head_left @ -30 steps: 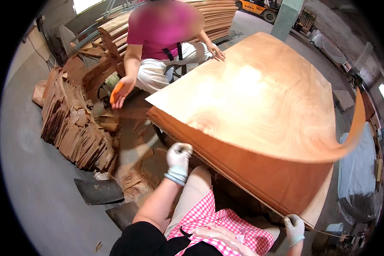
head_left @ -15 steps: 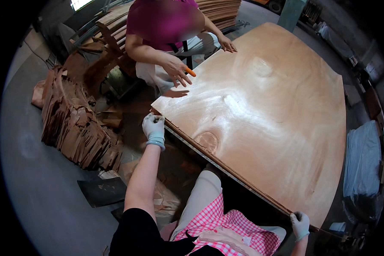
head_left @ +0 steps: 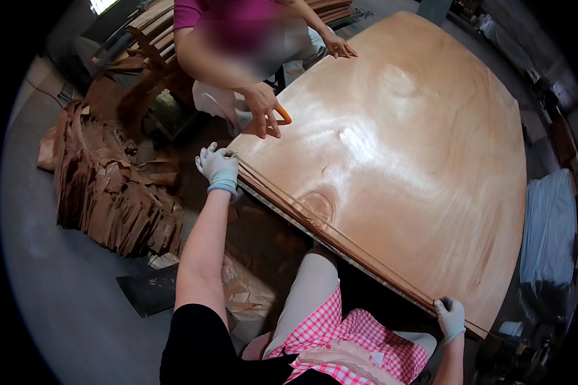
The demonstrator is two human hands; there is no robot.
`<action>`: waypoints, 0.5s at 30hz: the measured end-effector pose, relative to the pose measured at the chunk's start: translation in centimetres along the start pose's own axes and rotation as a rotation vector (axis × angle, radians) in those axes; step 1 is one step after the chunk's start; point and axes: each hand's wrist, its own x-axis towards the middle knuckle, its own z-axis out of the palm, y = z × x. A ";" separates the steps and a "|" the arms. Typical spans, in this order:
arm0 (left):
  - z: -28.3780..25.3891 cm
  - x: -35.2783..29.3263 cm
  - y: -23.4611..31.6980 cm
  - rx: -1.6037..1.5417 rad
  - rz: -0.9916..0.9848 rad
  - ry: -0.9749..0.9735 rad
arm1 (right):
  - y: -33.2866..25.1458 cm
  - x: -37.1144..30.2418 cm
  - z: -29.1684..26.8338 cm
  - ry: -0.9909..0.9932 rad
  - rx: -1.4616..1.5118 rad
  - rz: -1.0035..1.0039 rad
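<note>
Pinching a thin string (head_left: 340, 233) with left hand (head_left: 218, 165) far, right hand (head_left: 451, 316) near, fingers closed, maybe to keep it straight along the wood sheet (head_left: 424, 179).

The gloved left hand (head_left: 219, 168) pinches, other fingers (head_left: 204, 154) partly spread, the left forearm (head_left: 202, 253) extended below those fingers. Well to their right and lower, the gloved right hand (head_left: 450, 317) curls its fingers inward, the right forearm (head_left: 452, 364) below them.

This was a woodworking workshop: a broad tan wooden sheet (head_left: 398, 160) lay mid-frame, and ragged brown wood scraps (head_left: 106, 199) were heaped at left.
</note>
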 end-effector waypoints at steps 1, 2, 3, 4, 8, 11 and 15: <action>0.1 0.0 0.1 0.018 0.006 -0.006 | -0.1 0.2 0.0 -0.015 -0.008 0.006; 0.1 0.0 0.2 0.035 0.004 -0.018 | -0.2 0.4 0.1 -0.030 -0.016 0.011; 0.1 0.0 0.2 0.052 0.002 -0.030 | -0.3 0.5 0.1 -0.026 -0.012 0.008; 0.1 0.0 0.3 0.069 0.001 -0.041 | -0.7 0.5 0.2 -0.022 -0.008 0.005; 0.0 0.2 0.2 0.089 -0.007 -0.063 | -0.7 1.0 0.3 -0.071 0.007 0.061; 0.0 0.4 0.2 0.105 -0.008 -0.078 | -1.1 1.1 0.3 -0.073 -0.022 0.023; 0.0 0.6 0.1 0.133 0.002 -0.078 | -0.6 1.5 0.7 -0.077 -0.058 -0.009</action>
